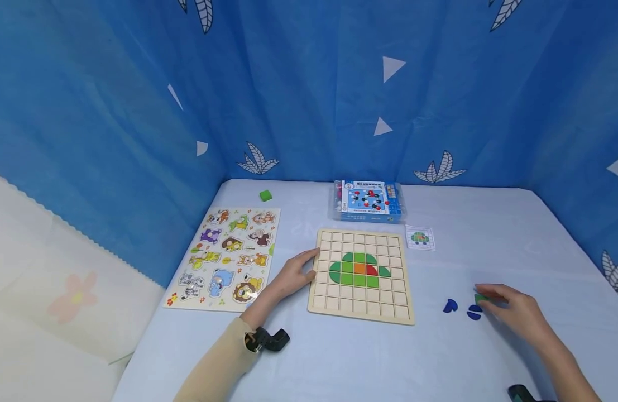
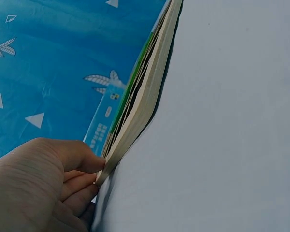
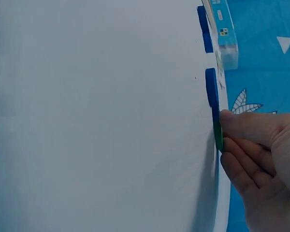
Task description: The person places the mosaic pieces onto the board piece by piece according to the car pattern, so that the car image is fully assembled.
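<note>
A square wooden grid board [image 1: 361,304] holds green, orange and red mosaic pieces [image 1: 359,268] laid in a rounded shape. At its left edge is my left hand [image 1: 291,276], with thumb and fingers on the rim; the left wrist view shows the thumb [image 2: 89,159] against the pale wood edge [image 2: 137,113]. Right of the board my right hand [image 1: 515,312] pinches a small green piece [image 3: 218,135] between thumb and fingers. The fingers partly hide its outline. Dark blue rounded pieces [image 1: 450,305] lie beside it, including a half-disc [image 1: 473,315] close to the fingertips.
A small pattern card [image 1: 420,238] lies at the board's upper right. Behind the board stands a clear-lidded boxed set [image 1: 369,201]. An animal knob puzzle [image 1: 223,259] sits to the left, with a green block [image 1: 266,195] above it. Blue curtains [image 1: 309,111] surround the table.
</note>
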Available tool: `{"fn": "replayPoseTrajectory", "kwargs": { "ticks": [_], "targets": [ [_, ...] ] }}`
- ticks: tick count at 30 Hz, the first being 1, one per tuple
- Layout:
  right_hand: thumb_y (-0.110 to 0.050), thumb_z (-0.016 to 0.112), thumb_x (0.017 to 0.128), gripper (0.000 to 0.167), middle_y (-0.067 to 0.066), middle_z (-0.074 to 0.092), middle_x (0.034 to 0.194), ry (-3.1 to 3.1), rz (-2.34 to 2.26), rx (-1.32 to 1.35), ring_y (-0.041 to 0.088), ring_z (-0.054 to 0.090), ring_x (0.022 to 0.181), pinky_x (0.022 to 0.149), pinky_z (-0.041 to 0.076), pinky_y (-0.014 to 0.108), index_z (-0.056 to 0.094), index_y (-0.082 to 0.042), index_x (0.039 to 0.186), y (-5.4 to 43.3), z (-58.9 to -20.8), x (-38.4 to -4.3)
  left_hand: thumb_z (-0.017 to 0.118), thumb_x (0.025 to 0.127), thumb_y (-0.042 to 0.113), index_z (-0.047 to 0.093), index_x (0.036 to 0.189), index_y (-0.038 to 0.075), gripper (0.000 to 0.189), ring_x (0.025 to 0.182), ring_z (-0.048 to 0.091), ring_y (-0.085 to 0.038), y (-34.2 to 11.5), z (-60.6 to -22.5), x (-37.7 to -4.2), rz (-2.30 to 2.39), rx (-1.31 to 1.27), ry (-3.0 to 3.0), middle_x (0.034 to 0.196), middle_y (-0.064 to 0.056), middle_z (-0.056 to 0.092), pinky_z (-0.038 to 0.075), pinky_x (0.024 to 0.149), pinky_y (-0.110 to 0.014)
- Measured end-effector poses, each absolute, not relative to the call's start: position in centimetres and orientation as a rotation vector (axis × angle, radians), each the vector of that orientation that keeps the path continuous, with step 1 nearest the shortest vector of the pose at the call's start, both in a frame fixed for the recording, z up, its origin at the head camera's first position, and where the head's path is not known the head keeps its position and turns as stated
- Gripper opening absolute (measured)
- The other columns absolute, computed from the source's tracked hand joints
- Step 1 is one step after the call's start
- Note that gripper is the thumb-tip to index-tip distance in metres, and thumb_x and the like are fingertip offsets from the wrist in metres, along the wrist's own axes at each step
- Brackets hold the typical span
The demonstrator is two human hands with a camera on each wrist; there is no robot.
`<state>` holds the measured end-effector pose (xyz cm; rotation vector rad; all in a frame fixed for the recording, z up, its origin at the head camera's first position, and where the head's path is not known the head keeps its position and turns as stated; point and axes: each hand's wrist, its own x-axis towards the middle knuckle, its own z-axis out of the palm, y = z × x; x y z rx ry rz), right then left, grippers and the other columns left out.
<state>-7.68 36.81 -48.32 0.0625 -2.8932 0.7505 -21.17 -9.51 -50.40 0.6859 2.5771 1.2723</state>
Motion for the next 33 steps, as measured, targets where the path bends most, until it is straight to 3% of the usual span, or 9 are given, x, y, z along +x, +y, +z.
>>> {"fn": "replayPoseTrajectory", "kwargs": {
  "ticks": [5, 15, 21, 29, 33],
  "targets": [
    [-0.007, 0.074, 0.08, 0.032, 0.02, 0.066, 0.099, -2.861, 0.767, 0.041, 0.042, 0.061, 0.09, 0.073, 0.049, 0.057, 0.066, 0.003, 0.11, 36.5, -48.8, -7.8, 0.059, 0.089, 0.006, 0.039, 0.143, 0.004, 0.058, 0.135, 0.032, -0.024, -9.6, -50.4, -21.1, 1.278, 0.705, 2.577, 0.145, -0.011, 0.039, 0.027, 0.112, -0.036],
    [0.0, 0.076, 0.072, 0.033, 0.017, 0.066, 0.093, -2.791, 0.66, 0.136, 0.037, 0.064, 0.082, 0.067, 0.053, 0.049, 0.067, 0.003, 0.103, 36.3, -48.9, -8.4, 0.059, 0.089, 0.006, 0.039, 0.143, 0.003, 0.057, 0.135, 0.032, -0.026, -9.6, -50.3, -21.1, 1.271, 0.728, 2.585, 0.145, -0.012, 0.039, 0.027, 0.112, -0.037],
    [-0.003, 0.076, 0.075, 0.033, 0.02, 0.066, 0.093, -2.754, 0.703, 0.151, 0.041, 0.062, 0.084, 0.067, 0.052, 0.054, 0.065, 0.004, 0.105, 35.4, -47.9, -9.7, 0.059, 0.089, 0.006, 0.039, 0.143, 0.003, 0.058, 0.135, 0.032, -0.025, -9.6, -50.2, -21.1, 1.268, 0.713, 2.588, 0.145, -0.012, 0.039, 0.027, 0.112, -0.036],
    [-0.011, 0.078, 0.076, 0.032, 0.003, 0.066, 0.098, -2.677, 0.74, 0.367, 0.025, 0.06, 0.088, 0.071, 0.053, 0.049, 0.068, -0.008, 0.107, 30.7, -47.2, -13.2, 0.059, 0.089, 0.005, 0.039, 0.143, 0.003, 0.057, 0.135, 0.032, -0.024, -9.6, -50.3, -21.1, 1.287, 0.721, 2.583, 0.145, -0.012, 0.04, 0.027, 0.111, -0.035],
    [-0.002, 0.076, 0.076, 0.033, 0.007, 0.066, 0.102, -2.718, 0.874, 0.524, 0.029, 0.062, 0.09, 0.075, 0.054, 0.051, 0.068, -0.002, 0.108, 26.7, -45.8, -13.3, 0.059, 0.089, 0.005, 0.039, 0.143, 0.003, 0.057, 0.135, 0.032, -0.025, -9.6, -50.3, -21.0, 1.291, 0.727, 2.574, 0.145, -0.012, 0.039, 0.027, 0.112, -0.036]
  ]
}}
